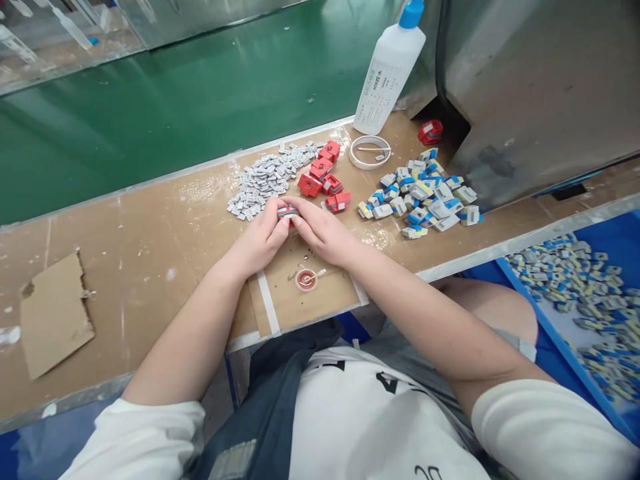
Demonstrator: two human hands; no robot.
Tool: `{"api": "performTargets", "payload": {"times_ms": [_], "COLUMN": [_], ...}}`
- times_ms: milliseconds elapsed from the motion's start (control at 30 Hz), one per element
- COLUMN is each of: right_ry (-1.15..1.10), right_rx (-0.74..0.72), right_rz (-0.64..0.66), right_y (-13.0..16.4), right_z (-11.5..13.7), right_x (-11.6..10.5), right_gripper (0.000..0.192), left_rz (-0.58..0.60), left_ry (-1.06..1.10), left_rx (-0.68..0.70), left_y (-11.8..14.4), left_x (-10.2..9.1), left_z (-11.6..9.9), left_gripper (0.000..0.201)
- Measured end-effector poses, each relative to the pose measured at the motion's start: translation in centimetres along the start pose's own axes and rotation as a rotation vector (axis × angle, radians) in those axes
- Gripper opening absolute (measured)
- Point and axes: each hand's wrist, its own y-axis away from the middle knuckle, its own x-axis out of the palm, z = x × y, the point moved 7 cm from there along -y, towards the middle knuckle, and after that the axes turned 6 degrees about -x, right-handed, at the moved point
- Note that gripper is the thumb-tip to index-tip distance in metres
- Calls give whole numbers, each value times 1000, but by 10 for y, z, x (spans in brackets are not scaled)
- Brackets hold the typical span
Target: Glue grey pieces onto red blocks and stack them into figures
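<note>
Head view shows our forearms angling inward over the workbench [150, 220], left hand [261, 239] and right hand [323, 233] meeting fingertip to fingertip, both pinching a small red part [287, 213] beside the grey pieces [267, 177].

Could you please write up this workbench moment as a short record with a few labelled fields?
Left hand: left hand grips the small red and grey part from its left side
Right hand: right hand pinches the same part from the right
Behind the hands: pile of grey pieces, cluster of red housings
To the right: heap of blue, yellow and white parts, tape roll, white bottle
Near the wrists: small red dish with a stick in it
Surface: brown bench
</note>
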Motion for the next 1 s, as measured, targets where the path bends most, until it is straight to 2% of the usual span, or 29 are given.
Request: {"api": "performTargets", "payload": {"times_ms": [167, 367, 600, 700, 833, 900, 1000], "right_ry": [-34, -32, -73, -142, -190, -183, -173], "right_rx": [2, 46, 71, 107, 60, 24, 28], "right_rz": [-8, -21, -18, -30, -74, -83, -97], "right_y": [0, 0, 0, 0, -1, -1, -1], "right_z": [1, 0, -3, -3, 4, 7, 3], "right_x": [0, 1, 0, -3, -9, -10, -8], "right_gripper": [56, 61, 57, 54, 48, 45, 42], "left_rz": [-31, -44, -109, -113, 0, 35, 28], "left_ry": [6, 63, 80, 229, 546, 611, 635], "left_rx": [25, -42, -94, -160, -338, -388, -387], "left_y": [-1, -1, -2, -5, -8, -8, -7], "left_x": [2, 6, 7, 8, 12, 11, 8], "left_z": [4, 8, 6, 8, 16, 18, 18], "left_gripper": [27, 32, 22, 17, 21, 23, 21]}}
